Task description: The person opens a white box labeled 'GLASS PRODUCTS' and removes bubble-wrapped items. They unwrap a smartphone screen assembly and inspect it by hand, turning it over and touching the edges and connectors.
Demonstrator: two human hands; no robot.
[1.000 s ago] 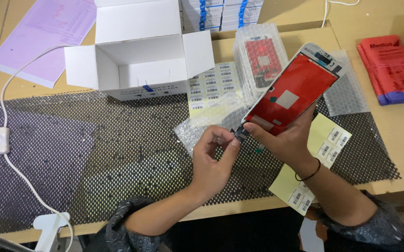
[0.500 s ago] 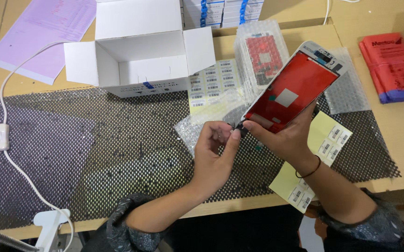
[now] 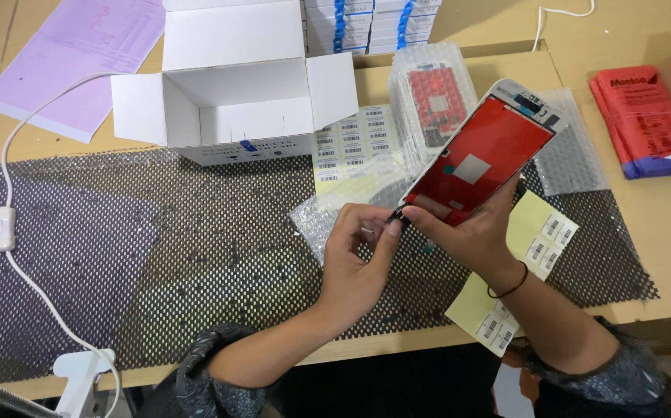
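A white cable with an inline switch [image 3: 4,229] is lying far left of the open white box [image 3: 235,101], running down across the black mesh mat [image 3: 196,232] that is covering the bench [image 3: 645,248]. A pale purple sheet [image 3: 80,54] is resting up-left of the box. Below and right of the box, the left hand [image 3: 358,255] is curling narrow, its thumb and fingertips pinching at the lower corner of the phone screen panel [image 3: 478,155]. That panel, red on its back with a white frame, is being held tilted above the mat, right of the box. The right hand [image 3: 478,232] is cupping the panel from beneath, fingers closed around its lower edge. Sheets of barcode labels [image 3: 351,143] are lying just right of the box, a bubble-wrapped panel [image 3: 432,97] beyond them. Yellow label sheets [image 3: 540,236] are lying under the right wrist. A red packet [image 3: 641,116] is sitting far right of the box.
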